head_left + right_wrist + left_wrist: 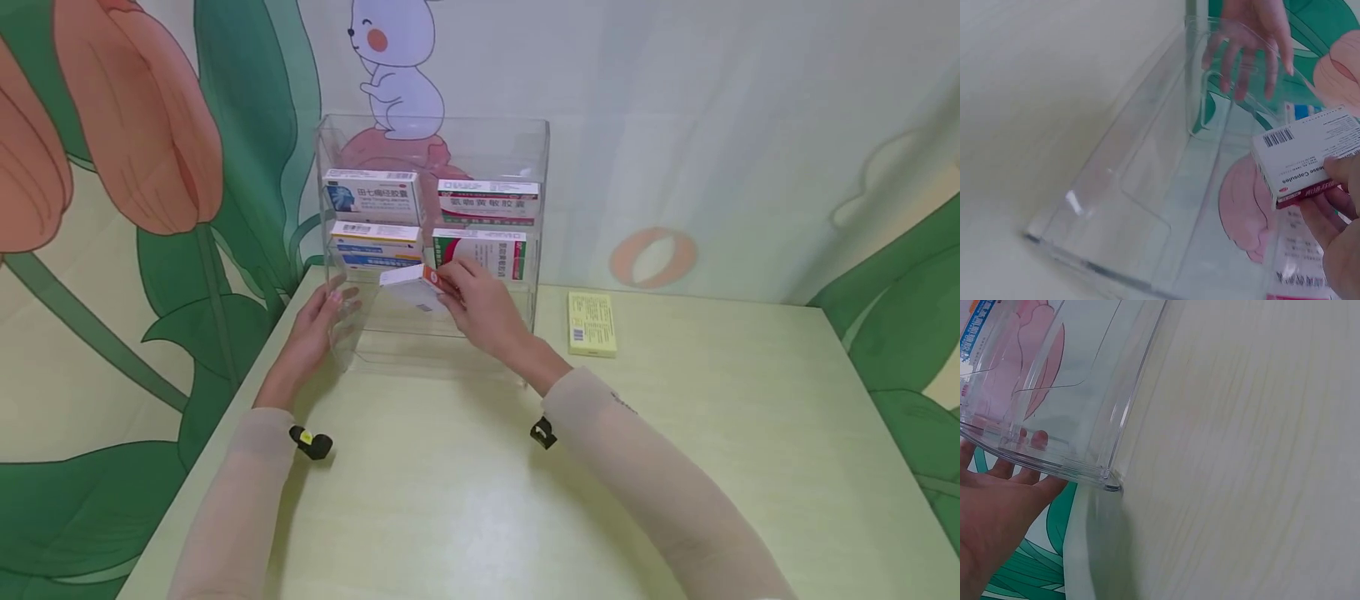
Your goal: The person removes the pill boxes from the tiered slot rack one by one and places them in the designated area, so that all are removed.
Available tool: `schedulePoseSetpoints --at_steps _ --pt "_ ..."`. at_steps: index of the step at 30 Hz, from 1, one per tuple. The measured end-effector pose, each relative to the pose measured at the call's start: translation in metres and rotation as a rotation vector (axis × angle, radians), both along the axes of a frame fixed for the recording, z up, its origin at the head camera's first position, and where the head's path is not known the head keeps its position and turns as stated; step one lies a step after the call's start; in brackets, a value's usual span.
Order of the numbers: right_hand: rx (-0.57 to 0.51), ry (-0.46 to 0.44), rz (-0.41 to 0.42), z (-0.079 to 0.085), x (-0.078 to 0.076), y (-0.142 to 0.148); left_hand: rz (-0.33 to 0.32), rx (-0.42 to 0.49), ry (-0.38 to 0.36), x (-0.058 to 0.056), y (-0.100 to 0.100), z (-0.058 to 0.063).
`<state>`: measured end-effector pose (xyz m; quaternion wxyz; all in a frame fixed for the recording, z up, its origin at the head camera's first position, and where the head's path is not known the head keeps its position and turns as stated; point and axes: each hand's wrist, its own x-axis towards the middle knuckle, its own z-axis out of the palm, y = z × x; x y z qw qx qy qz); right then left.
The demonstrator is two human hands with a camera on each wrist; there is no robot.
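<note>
A clear acrylic medicine rack (438, 354) stands near the back of the table. My right hand (491, 312) pinches a white medicine box (411, 286) with a red edge, held tilted in front of the rack's lower part. The right wrist view shows the thumb on top of this capsule box (1304, 150) and fingers beneath. At the rack's left side, my left hand (311, 323) touches the clear wall with extended fingers. Medicine boxes stand in two rows: a Tianqi-type white box (382, 198), a green-and-white box (487, 250) and others.
On the table (450, 500), right of the rack, lies a pale yellow box (592, 323). Behind hangs a curtain (712, 150) printed with tulips and a white cartoon animal. The table's left edge runs close to my left arm.
</note>
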<state>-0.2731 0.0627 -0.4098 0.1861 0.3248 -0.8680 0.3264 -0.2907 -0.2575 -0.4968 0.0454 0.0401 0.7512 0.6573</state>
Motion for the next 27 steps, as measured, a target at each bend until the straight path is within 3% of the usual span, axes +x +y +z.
schedulePoseSetpoints --at_steps 8,11,20,27 --pt "-0.148 -0.162 0.014 0.021 0.004 0.04 -0.016 0.018 -0.024 0.002 0.004 0.009" --pt "-0.2 -0.215 0.003 0.024 0.005 0.055 -0.014 0.023 -0.009 -0.002 0.0 0.002" --pt "-0.27 -0.222 -0.092 0.039 0.01 0.114 -0.041 0.029 -0.012 -0.005 0.002 0.004" --pt "-0.3 -0.273 -0.191 0.05 0.018 0.164 -0.042 0.035 -0.006 0.0 0.0 0.006"
